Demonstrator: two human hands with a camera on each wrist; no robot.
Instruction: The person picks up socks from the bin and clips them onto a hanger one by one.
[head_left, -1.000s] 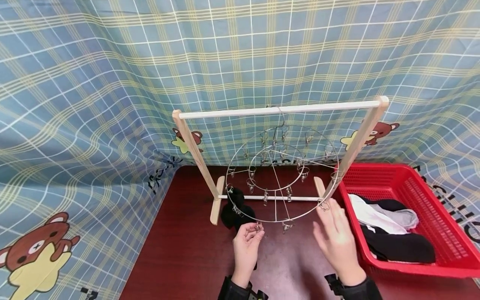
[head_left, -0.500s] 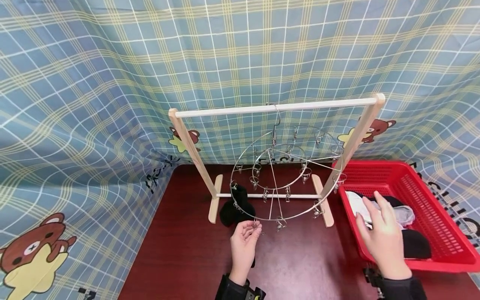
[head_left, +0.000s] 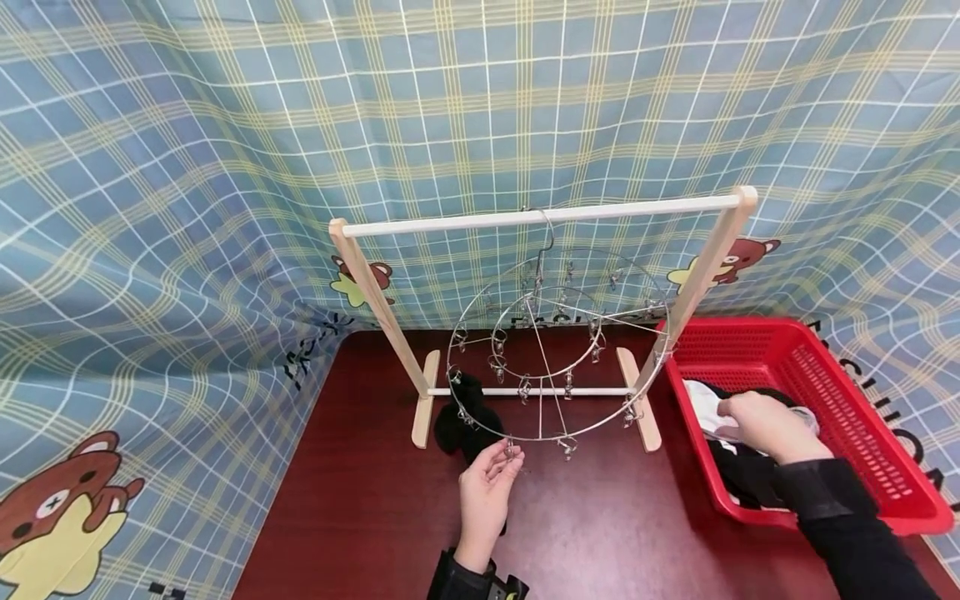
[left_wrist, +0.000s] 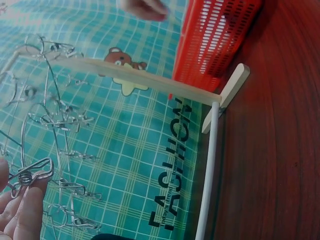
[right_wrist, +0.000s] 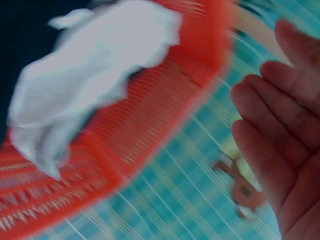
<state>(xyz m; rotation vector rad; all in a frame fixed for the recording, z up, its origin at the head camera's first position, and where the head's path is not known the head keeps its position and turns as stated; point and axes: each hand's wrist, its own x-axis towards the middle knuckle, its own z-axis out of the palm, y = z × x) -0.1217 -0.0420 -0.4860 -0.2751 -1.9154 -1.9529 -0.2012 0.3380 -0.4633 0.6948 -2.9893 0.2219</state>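
My left hand (head_left: 483,492) pinches a wire clip (head_left: 511,448) at the front of a round metal clip hanger (head_left: 540,439). The left wrist view shows this clip (left_wrist: 31,172) between thumb and fingers. Behind the hanger's left front is a black cloth item (head_left: 487,422). My right hand (head_left: 772,427) is over the red basket (head_left: 847,383), fingers downward beside a white cloth item (head_left: 703,407). In the right wrist view its fingers (right_wrist: 265,100) are relaxed and apart from the white cloth (right_wrist: 100,70), with nothing held.
The hanger hooks over the white bar (head_left: 450,222) of a wooden rack with feet (head_left: 424,412) on the dark red table (head_left: 360,500). Several more clips dangle from its rings. Black clothing (head_left: 750,475) also lies in the basket. A plaid curtain (head_left: 480,108) encloses the back and sides.
My right hand has moved from the hanger's right front over to the basket and down toward its clothes. The left hand has kept its pinch on the clip.
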